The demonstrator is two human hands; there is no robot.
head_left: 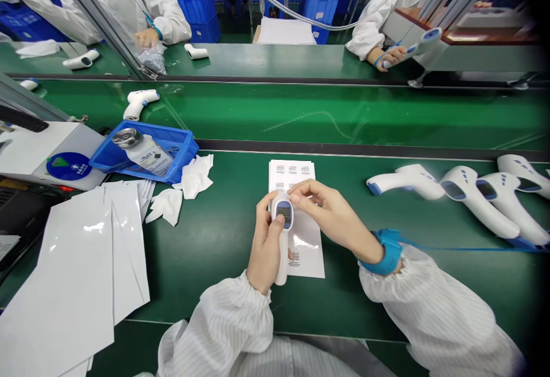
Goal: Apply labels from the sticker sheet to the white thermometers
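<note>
My left hand [265, 243] is wrapped round the handle of a white infrared thermometer [283, 212], holding it upright with its small screen facing me. The fingertips of my right hand [323, 208] are pinched at the top right edge of the thermometer's head; whether they hold a small label I cannot tell. A blue wrist strap [385, 249] with a blue cord circles my right wrist. Under both hands lies a white label sheet [301, 225] on the green table.
Several white thermometers [472, 193] lie at the right. At the left are glossy white sheets [81, 274], crumpled wipes [195, 176], a blue tray [180, 142] holding a bottle [144, 149], and a white machine [38, 150]. Other workers in white coats sit beyond the conveyor belt [301, 113].
</note>
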